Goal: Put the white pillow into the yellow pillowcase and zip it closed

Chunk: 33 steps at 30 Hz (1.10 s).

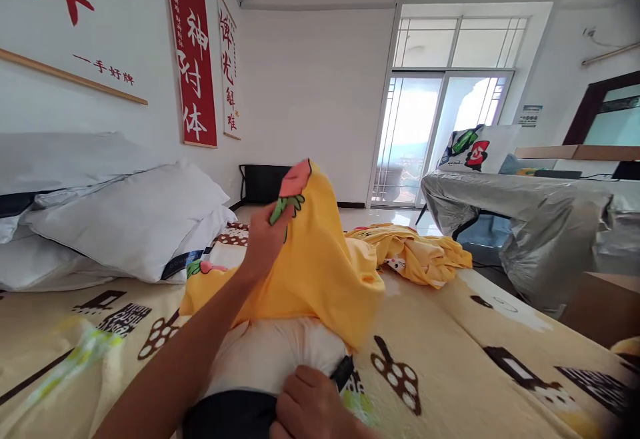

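My left hand (264, 239) is raised and closed on the edge of a yellow pillowcase (320, 259) printed with a pink and green fruit. The pillowcase drapes over the far end of a white pillow (270, 352) lying on the bed in front of me. My right hand (313, 402) is at the bottom of the view, fingers closed on the near end of the pillow, next to its dark trim. The pillow's far half is hidden under the yellow fabric.
The bed (450, 359) has a beige patterned sheet. Two white pillows (125, 226) are stacked at the left by the wall. A crumpled yellow cloth (415, 249) lies further back. A silver-covered piece of furniture (540, 226) stands at the right; glass doors (430, 132) are behind.
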### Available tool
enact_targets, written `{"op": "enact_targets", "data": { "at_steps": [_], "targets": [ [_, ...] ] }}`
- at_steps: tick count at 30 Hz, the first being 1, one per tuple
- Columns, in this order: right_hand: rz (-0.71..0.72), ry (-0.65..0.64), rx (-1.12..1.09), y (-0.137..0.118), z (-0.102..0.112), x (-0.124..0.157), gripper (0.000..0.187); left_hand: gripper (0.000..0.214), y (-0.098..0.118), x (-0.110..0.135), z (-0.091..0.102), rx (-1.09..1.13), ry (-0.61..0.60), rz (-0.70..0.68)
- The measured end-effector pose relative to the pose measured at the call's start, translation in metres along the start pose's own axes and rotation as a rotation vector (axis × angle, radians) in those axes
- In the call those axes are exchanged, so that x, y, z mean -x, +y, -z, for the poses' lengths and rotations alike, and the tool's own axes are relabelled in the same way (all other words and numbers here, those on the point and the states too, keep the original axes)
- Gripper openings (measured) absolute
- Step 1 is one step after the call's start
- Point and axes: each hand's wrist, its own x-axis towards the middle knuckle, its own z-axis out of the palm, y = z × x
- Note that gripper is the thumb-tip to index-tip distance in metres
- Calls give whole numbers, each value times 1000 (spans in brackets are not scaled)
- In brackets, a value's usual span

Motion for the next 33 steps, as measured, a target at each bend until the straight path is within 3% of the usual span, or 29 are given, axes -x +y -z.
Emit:
{"op": "enact_targets", "data": {
  "at_steps": [1,4,7,9,11,12,13,15,16,18,20,21,22,24,25,27,30,33],
  "targets": [
    [-8,-2,28,9,9,-3,36,32,18,-13,-9,56,76,-92],
    [-11,-60,73,34,37,-12,34,43,61,-48,-40,77,77,-331],
    [30,-125,71,56,64,-19,37,41,74,-74,-53,143,123,-376],
    [61,-173,61,69,77,-20,37,32,57,-86,-39,170,247,-338],
    [75,-232,37,79,81,-17,35,26,19,-94,-8,69,362,-253],
    [72,-273,16,82,79,-13,33,30,-6,-95,10,-99,405,-190],
    [64,-320,-14,83,75,-8,32,32,-32,-93,29,-357,358,-97],
    [48,-407,-83,80,61,5,34,29,-79,-81,63,-881,54,185],
    [52,-448,-113,77,52,13,34,23,-97,-72,76,-946,-9,237],
    [87,-500,-148,68,34,27,35,13,-117,-48,90,-1022,-10,231],
    [104,-512,-144,59,19,36,36,11,-114,-19,90,-1015,13,-36],
    [89,-501,-133,55,14,38,37,11,-108,-4,85,-978,-44,-234],
    [71,-480,-123,54,11,37,39,9,-99,12,78,-924,-159,-419],
    [66,-437,-113,53,10,31,35,10,-81,38,59,-848,-566,-699],
    [80,-410,-110,54,12,25,29,12,-74,47,48,-869,-717,-730],
    [113,-361,-103,56,16,16,13,14,-66,59,30,-898,-915,-640],
    [97,-319,-97,56,17,11,4,18,-66,60,13,-939,-967,-420],
    [56,-283,-126,53,12,19,16,22,-65,59,5,-997,-1006,-388]
  ]
}}
